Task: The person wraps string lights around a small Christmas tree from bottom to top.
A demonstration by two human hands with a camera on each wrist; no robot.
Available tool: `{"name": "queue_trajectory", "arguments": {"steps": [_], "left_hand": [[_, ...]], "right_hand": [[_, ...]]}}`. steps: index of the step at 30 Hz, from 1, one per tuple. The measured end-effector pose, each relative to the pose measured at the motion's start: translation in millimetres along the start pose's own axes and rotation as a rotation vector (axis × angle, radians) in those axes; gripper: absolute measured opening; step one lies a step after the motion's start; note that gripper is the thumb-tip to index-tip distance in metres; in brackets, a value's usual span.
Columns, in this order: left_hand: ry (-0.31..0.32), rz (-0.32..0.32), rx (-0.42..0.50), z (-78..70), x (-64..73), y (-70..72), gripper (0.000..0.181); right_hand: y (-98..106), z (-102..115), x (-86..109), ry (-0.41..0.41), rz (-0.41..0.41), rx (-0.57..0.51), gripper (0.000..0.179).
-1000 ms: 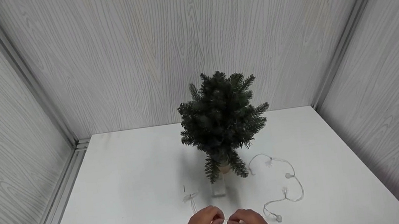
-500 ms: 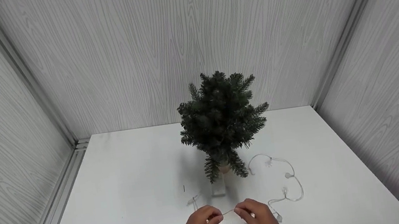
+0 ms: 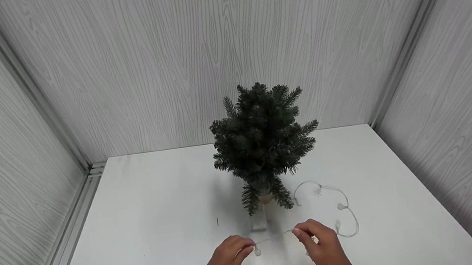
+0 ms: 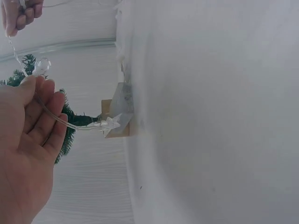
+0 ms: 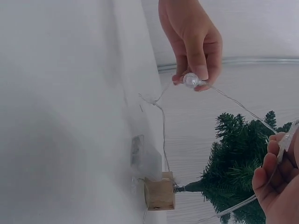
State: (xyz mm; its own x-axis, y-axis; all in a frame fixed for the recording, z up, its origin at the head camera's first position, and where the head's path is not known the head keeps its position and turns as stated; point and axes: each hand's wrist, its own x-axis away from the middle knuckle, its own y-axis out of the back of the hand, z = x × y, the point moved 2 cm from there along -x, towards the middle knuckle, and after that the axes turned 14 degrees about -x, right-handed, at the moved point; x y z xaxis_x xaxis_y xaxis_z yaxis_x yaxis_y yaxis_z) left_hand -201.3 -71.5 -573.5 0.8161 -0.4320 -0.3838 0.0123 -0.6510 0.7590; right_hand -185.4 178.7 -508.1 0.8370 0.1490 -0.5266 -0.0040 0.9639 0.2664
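A thin clear string of lights stretches between the two hands in front of a small artificial fir tree (image 3: pixel 261 133). My left hand (image 3: pixel 223 264) pinches the strand beside a round clear bulb (image 3: pixel 257 251); a star-shaped bulb (image 4: pixel 112 122) dangles from a piece running over its fingers. My right hand (image 3: pixel 324 248) pinches the other side of the strand, thumb against the fingertips. In the right wrist view another clear bulb (image 5: pixel 286 141) lies at the right hand's fingers (image 5: pixel 271 163). From the right hand, the rest of the string lights (image 3: pixel 355 217) curves over the table toward the tree.
The tree stands on a wooden block base (image 5: pixel 160 195) with a pale translucent box (image 3: pixel 257 221) in front of it. A short dark mark (image 3: pixel 217 221) lies left of the box. Wood-grain panels (image 3: pixel 173 68) enclose the white table (image 3: pixel 149 198) at the back and sides.
Both hands have moved apart and a little toward the tree, so a longer stretch of strand shows between them. The strand end left of the left hand has left the table there.
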Motion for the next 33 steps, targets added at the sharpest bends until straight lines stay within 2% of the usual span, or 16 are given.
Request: {"name": "queue_trajectory", "arguments": {"steps": [4,7,14,18,22,28,33], "left_hand": [[-0.061,-0.174,-0.147,3.8,-2.7,5.0,0.012],[-0.057,-0.274,-0.222,6.6,-5.9,7.2,0.011],[0.023,-0.403,-0.273,10.4,-19.9,11.0,0.011],[0.064,-0.499,-0.317,15.0,-28.7,13.9,0.011],[0.112,-0.570,-0.288,19.4,-37.0,17.3,0.013],[0.207,-0.610,-0.194,22.2,-52.2,20.9,0.010],[0.211,-0.658,-0.167,19.0,-65.8,23.7,0.008]], "right_hand": [[4.2,2.5,-2.6,0.014,0.002,-0.004,0.019],[7.8,0.7,-4.5,0.050,0.005,0.002,0.018],[15.1,7.4,-11.2,0.094,-0.010,-0.017,0.017],[18.9,15.4,-15.5,0.138,-0.026,-0.029,0.019],[20.3,21.3,-19.5,0.223,-0.036,-0.014,0.024],[23.7,27.8,-25.1,0.302,-0.040,0.008,0.028],[31.1,30.3,-29.5,0.333,-0.064,0.016,0.031]]}}
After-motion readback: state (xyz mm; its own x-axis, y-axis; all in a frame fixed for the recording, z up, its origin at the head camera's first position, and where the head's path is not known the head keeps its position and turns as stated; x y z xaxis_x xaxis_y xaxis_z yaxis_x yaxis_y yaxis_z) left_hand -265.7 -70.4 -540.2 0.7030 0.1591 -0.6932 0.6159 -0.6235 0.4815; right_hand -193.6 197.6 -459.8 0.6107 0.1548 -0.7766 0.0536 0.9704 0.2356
